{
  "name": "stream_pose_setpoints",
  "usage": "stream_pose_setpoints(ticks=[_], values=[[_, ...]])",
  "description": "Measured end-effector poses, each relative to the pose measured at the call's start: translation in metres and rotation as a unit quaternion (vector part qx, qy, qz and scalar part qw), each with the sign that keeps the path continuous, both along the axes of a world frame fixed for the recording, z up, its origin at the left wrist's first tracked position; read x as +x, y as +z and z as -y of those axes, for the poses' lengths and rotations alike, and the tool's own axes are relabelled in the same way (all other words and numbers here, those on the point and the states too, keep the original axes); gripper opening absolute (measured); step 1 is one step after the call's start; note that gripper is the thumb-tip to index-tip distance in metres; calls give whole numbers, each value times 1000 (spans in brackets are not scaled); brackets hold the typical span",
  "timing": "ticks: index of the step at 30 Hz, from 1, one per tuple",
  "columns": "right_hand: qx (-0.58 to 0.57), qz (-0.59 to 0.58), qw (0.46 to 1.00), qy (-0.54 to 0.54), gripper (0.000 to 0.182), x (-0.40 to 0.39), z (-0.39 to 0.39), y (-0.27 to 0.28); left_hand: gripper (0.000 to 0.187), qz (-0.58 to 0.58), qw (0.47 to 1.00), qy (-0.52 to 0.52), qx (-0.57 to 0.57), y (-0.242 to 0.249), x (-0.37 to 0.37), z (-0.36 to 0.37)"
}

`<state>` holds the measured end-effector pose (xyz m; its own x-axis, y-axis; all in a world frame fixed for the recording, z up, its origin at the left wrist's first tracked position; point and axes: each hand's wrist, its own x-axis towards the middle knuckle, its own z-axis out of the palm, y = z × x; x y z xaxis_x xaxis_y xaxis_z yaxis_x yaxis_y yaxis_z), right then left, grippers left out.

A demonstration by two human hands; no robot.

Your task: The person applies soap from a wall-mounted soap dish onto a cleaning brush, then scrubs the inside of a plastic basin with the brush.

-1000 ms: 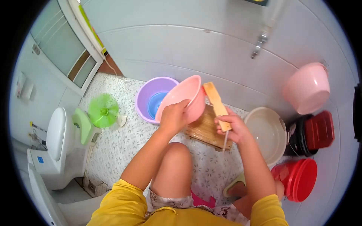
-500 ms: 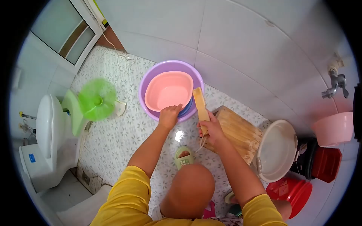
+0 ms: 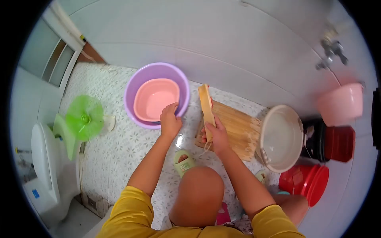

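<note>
"Any words you can read?"
"None for sure. The slipper (image 3: 183, 162), just below the centre of the frame, has dark lettering across its strap, too small to make out."
"And at the lower left?"
"A blue sticker (image 3: 35, 193) on the toilet tank (image 3: 44, 200), with a pale mark on it. I can't read that either."

Pink basins (image 3: 156, 99) (image 3: 342, 105), two; purple basin (image 3: 133, 85), one; cream basin (image 3: 281, 139), one; green slippers (image 3: 183, 163) (image 3: 260, 175), two; toilet (image 3: 43, 158), one; tap (image 3: 331, 49), one.
</note>
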<state>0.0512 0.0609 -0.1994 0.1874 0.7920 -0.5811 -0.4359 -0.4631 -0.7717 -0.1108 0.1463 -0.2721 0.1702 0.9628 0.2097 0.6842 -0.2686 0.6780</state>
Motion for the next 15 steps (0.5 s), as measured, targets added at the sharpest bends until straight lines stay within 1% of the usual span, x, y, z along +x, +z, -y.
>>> stream_pose_setpoints(ticks=[1, 2, 3, 4, 5, 6, 7, 8, 9, 10, 11, 12, 14, 15], values=[[5, 6, 1000, -20, 59, 7, 10, 5, 37, 104, 991, -12, -79, 16, 18, 4], [26, 60, 996, -53, 59, 10, 25, 11, 37, 105, 991, -35, -78, 31, 34, 13], [47, 117, 988, -87, 59, 16, 37, 17, 31, 141, 967, -110, -181, 46, 53, 19], [53, 124, 985, -112, 59, 25, 50, 13, 27, 170, 926, -185, -282, 67, 75, 26], [70, 211, 964, -148, 61, 33, 68, 1, 31, 128, 913, -240, -305, 89, 97, 43], [79, 256, 947, -178, 62, 42, 81, 4, 31, 123, 908, -265, -301, 108, 119, 58], [85, 302, 926, -208, 63, 49, 93, 11, 38, 110, 855, -341, -376, 127, 142, 74], [78, 317, 907, -267, 63, 58, 110, 17, 46, 92, 789, -410, -449, 139, 162, 94], [70, 326, 885, -325, 64, 67, 125, 25, 46, 80, 781, -429, -447, 147, 178, 110], [71, 330, 875, -347, 64, 86, 138, 30, 49, 38, 778, -481, -403, 155, 199, 124], [78, 365, 859, -352, 63, 104, 155, 32, 53, -7, 769, -527, -361, 161, 215, 141], [83, 399, 842, -354, 63, 122, 172, 31, 53, -18, 758, -545, -360, 158, 233, 154], [-10, 328, 874, -359, 62, 162, 203, 19, 57, -61, 773, -490, -400, 142, 270, 182], [-68, 298, 892, -333, 62, 173, 211, 24, 57, -75, 761, -509, -395, 149, 284, 194]])
